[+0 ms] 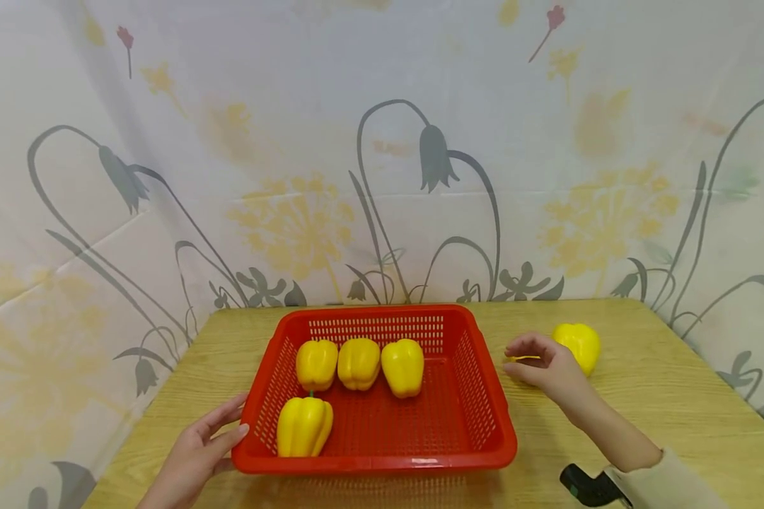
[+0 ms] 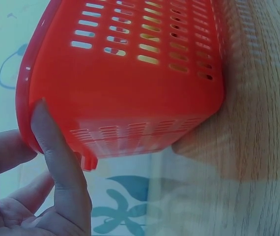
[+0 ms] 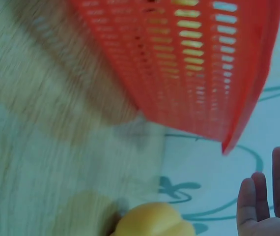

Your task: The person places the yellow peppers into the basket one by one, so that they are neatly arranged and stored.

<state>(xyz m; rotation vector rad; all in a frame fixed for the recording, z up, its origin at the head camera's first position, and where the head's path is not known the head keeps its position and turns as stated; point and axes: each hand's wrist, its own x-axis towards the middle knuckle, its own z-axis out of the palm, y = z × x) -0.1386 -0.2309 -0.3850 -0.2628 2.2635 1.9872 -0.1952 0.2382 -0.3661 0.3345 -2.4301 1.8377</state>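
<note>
A red plastic basket (image 1: 395, 463) stands on the wooden table, with several yellow bell peppers (image 1: 305, 426) inside toward its left and back. My left hand (image 1: 197, 449) rests against the basket's left rim, its fingers fairly straight. In the left wrist view the thumb (image 2: 56, 147) touches the outer wall just below the rim, near a corner. To the right of the basket, my right hand (image 1: 550, 371) hovers over the table with its fingers apart. Another yellow bell pepper (image 1: 582, 346) lies just behind that hand, partly covered by it. A thin yellow strip shows between the right thumb and fingers; what it belongs to is hidden.
Behind the table (image 1: 694, 396) hangs a pale flower-patterned cloth (image 1: 280, 127), meeting its back edge. A black wrist device (image 1: 588, 486) sits by the right sleeve. Inside the basket, the right part of its slotted floor is visible.
</note>
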